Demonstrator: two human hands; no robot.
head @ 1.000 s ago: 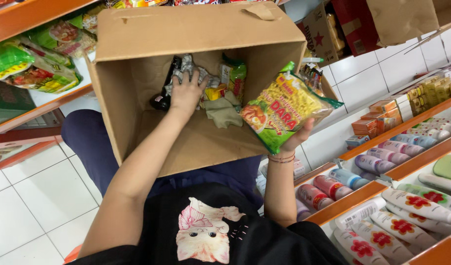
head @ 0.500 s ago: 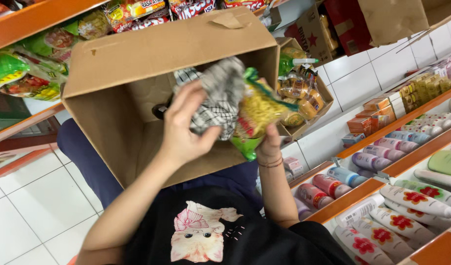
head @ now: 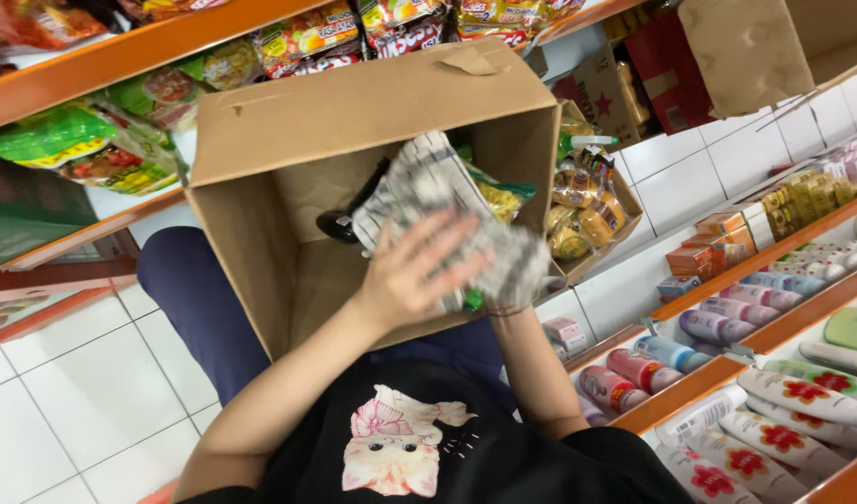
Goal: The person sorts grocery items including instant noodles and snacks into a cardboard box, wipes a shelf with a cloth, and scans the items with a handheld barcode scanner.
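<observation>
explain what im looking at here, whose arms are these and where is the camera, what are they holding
The camera sits on a person's head and looks down, so the arms coming up from the bottom edge are that person's own. You also see their black shirt with a cat picture.

An open cardboard box rests on their lap, tipped so that you look inside it. The left hand presses flat on a grey and white patterned packet. The right hand is mostly hidden behind that packet and seems to hold it from the other side, along with a green and yellow snack bag behind it. A dark object lies deeper in the box.

Around them are orange shop shelves with snack bags above, and tubes and bottles on the right.
</observation>
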